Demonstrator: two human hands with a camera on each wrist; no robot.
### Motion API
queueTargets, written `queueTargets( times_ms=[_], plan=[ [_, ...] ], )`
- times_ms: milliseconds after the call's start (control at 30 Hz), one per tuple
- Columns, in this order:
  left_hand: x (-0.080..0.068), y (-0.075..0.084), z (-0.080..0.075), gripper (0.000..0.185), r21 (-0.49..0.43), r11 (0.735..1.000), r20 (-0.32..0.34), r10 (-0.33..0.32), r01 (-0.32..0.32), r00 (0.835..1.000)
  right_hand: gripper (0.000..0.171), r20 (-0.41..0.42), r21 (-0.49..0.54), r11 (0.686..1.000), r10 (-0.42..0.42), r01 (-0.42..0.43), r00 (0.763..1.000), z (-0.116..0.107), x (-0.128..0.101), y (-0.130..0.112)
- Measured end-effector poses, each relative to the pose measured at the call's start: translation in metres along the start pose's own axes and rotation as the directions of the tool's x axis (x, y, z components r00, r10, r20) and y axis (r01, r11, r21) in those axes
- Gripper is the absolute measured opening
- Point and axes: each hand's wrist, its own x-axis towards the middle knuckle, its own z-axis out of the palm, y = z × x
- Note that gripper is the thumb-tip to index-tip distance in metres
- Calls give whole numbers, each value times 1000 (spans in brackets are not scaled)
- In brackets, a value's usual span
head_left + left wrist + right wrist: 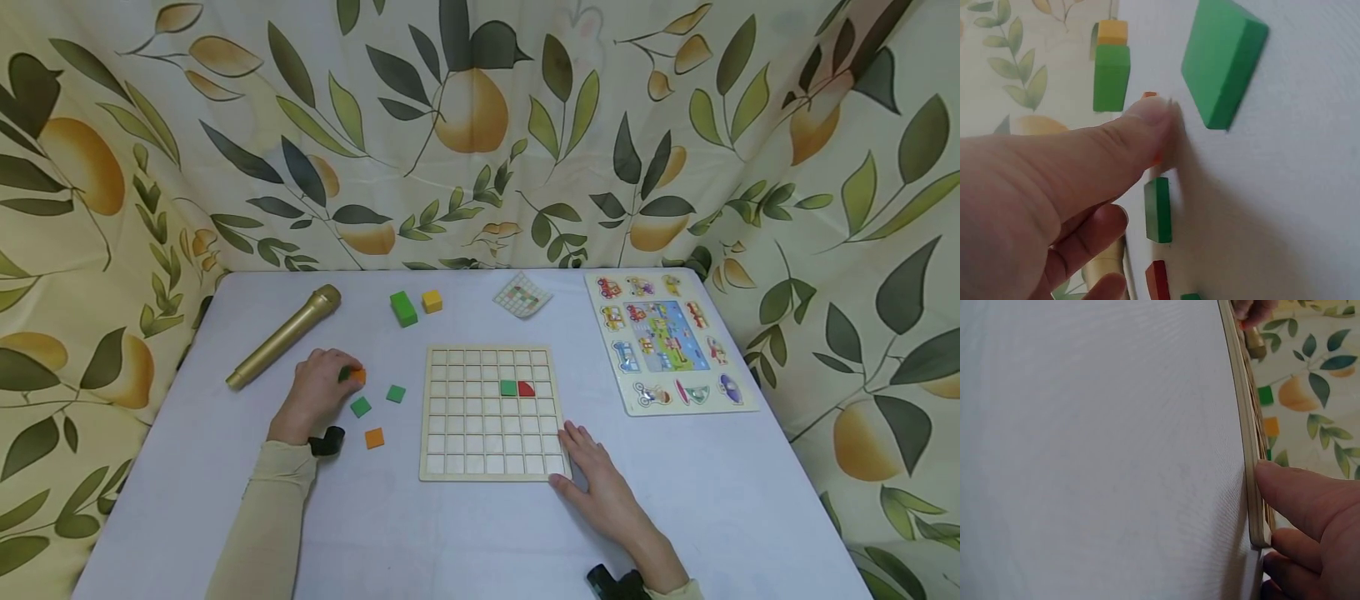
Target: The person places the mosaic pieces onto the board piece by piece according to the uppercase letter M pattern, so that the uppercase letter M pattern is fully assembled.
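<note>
A: Where's the orange tile [359,376]?
B: Left of the grid board [491,412], pinched in the left hand's [318,392] grip.
A: Loose tiles beside it?
B: Two green, one orange. Right hand [600,483] rests flat against the board's corner.

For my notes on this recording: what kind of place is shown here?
Probably a small indoor play or puzzle corner: a table with a wooden grid board, a vehicle puzzle, and leaf-printed curtains around it.

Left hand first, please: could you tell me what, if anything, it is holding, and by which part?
The left hand pinches a small orange tile by its edges, thumb on one side; the tile is mostly hidden under the fingers.
</note>
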Motion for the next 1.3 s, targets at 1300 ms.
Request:
queueTargets(
  times_ms=[1300],
  plan=[
    [36, 96, 20, 29, -166, 974, 38, 163, -154, 986, 72, -5, 24, 1000, -2, 2, 1000, 0, 0, -3]
  ],
)
